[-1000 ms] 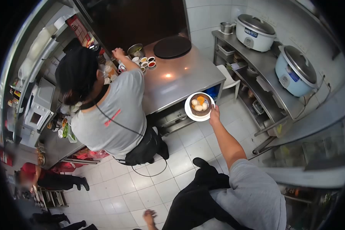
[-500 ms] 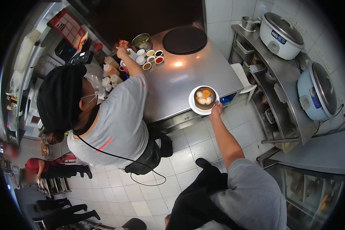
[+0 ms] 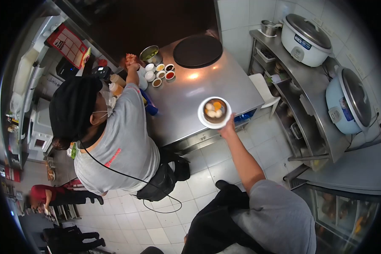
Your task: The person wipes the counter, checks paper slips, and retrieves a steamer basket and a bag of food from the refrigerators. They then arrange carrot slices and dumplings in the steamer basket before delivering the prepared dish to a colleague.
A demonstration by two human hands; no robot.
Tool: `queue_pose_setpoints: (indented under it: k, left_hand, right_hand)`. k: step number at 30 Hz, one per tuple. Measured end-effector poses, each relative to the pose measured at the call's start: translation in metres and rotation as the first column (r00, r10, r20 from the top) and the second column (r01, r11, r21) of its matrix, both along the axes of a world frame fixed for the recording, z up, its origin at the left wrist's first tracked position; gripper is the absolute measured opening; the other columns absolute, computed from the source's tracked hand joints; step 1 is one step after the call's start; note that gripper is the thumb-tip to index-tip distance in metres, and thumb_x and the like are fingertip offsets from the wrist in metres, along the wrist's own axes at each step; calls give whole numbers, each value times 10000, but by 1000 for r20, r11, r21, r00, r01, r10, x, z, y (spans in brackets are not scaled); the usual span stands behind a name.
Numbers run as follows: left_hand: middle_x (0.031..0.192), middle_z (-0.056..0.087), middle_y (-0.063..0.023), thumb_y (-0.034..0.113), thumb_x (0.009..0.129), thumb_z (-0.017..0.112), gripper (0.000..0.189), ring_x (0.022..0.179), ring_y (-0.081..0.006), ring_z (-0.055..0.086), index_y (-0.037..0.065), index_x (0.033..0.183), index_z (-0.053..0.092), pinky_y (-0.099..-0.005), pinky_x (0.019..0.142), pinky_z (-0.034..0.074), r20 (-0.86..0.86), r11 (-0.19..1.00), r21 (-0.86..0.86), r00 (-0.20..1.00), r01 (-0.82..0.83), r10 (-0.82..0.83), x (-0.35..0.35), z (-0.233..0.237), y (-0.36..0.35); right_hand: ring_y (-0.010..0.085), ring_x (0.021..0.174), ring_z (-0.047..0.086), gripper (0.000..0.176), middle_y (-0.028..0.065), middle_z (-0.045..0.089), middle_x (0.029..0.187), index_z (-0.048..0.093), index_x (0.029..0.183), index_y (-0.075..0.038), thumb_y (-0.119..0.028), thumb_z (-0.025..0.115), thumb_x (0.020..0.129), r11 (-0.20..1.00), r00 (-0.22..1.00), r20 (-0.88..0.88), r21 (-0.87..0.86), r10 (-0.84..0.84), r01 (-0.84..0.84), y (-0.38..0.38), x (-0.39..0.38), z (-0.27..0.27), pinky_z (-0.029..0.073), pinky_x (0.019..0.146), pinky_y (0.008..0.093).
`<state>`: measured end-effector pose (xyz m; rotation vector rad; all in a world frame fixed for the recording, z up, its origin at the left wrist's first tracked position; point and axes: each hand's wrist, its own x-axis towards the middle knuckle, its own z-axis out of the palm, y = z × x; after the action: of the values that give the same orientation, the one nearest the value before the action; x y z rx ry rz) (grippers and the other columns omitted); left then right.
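Note:
My right hand [image 3: 227, 127] grips the near right rim of a white plate [image 3: 202, 120]. A round brown dish [image 3: 206, 117] sits on the plate, holding several pale balls [image 3: 212, 114] and an orange piece [image 3: 217, 105]. Plate and dish overlap the front edge of the steel table [image 3: 178, 114] in this view. Of my left hand [image 3: 185, 239], only a sliver of skin shows beside my black apron, and its fingers are hidden.
A co-worker [image 3: 118, 139] stands at the left, one hand near small sauce cups [image 3: 161, 74] and a metal bowl [image 3: 150, 55]. A black round tray [image 3: 197, 51] lies on the table's far side. Rice cookers [image 3: 307, 40] stand on the right shelf, above a white stool [image 3: 264, 91].
The plate in my right hand has shifted left in view, further along the table's front edge. The co-worker's reaching arm has moved left, uncovering a blue object.

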<state>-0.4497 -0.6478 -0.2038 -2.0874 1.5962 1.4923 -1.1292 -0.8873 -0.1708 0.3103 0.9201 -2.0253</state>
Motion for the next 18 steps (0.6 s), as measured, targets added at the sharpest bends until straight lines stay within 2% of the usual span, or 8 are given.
queue_pose_setpoints:
  k: [1, 2, 3, 6, 8, 14, 18]
  left_hand:
    - [870, 735, -176, 260, 963, 635, 356, 763, -213, 683, -60, 1119, 645, -338, 658, 546, 6, 1000, 9, 1000, 3, -3, 0, 2, 2]
    - [870, 735, -176, 259, 963, 634, 355, 763, -213, 684, -59, 1120, 645, -338, 658, 546, 9, 1000, 12, 1000, 4, -4, 1, 4, 2]
    - [871, 735, -176, 258, 963, 634, 354, 763, -213, 684, -59, 1120, 645, -337, 658, 547, 14, 1000, 16, 1000, 1, -2, 1, 6, 1]
    - [872, 734, -175, 256, 964, 633, 351, 764, -213, 684, -57, 1121, 644, -336, 657, 548, 7, 1000, 8, 1000, -20, 20, 1, 11, 0]
    - [872, 734, -174, 255, 964, 632, 349, 765, -213, 684, -56, 1122, 644, -335, 657, 548, 5, 999, 10, 999, -38, 37, 2, 14, 4]
    - [875, 734, -173, 251, 965, 630, 344, 766, -212, 684, -54, 1125, 643, -332, 655, 550, -2, 997, -1, 997, -77, 77, 6, 14, 18]
    - [876, 733, -172, 248, 966, 628, 341, 767, -212, 684, -52, 1127, 643, -330, 654, 552, 0, 993, 4, 993, -116, 116, 5, 12, 33]
  right_hand:
    - [322, 1523, 56, 977, 73, 88, 1661, 112, 1591, -198, -850, 210, 871, 988, 995, -37, 130, 91, -85, 2, 7, 34, 71, 1162, 663]
    - [349, 1519, -71, 1107, 122, -30, 1661, 11, 1594, -210, -920, 279, 788, 986, 996, 15, 143, 83, -84, -3, 1, 28, -30, 1111, 721]
    - [371, 1517, -55, 1163, 182, -55, 1648, -27, 1591, -212, -943, 311, 752, 988, 997, 28, 137, 69, -72, 1, 4, 38, -10, 1123, 710]
    - [394, 1513, -49, 1188, 210, -74, 1639, -63, 1586, -230, -951, 341, 732, 983, 993, 29, 138, 119, -121, 7, 3, 26, 26, 1121, 717]
    - [415, 1508, -27, 1203, 231, -74, 1632, -92, 1580, -252, -948, 380, 720, 981, 993, 113, 188, 18, -39, 13, 7, 19, 61, 1121, 718]
    - [443, 1499, 3, 1195, 244, -43, 1625, -101, 1576, -266, -926, 426, 730, 984, 996, 90, 177, -15, -1, 21, 14, 10, 117, 1119, 716]
    - [444, 1499, -11, 1192, 232, -57, 1626, -99, 1577, -254, -906, 451, 744, 980, 995, 99, 197, 17, -36, 30, 21, -4, 146, 1117, 711]
